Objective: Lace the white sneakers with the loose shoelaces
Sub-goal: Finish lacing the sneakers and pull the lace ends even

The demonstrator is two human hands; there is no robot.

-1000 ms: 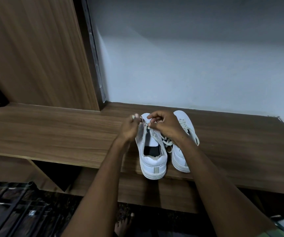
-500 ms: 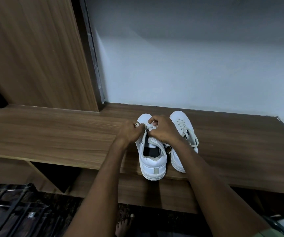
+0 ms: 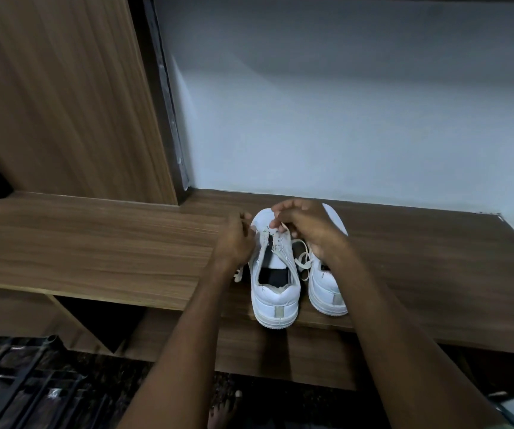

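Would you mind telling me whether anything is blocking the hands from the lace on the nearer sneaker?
Nothing visible does. The right hand already pinches the lace over the left sneaker, and the left hand is at that shoe's left side. The other sneaker stands beside it, partly under the right wrist, not in the way.

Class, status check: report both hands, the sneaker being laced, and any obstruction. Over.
Left hand and right hand both pinch the shoelace. Left sneaker partly laced. Nothing blocks.

Matt wood-grain shelf (image 3: 94, 243), smooth white leather-look sneakers (image 3: 275, 300), flat cloth shoelace (image 3: 302, 261), matt painted wall (image 3: 342, 119)
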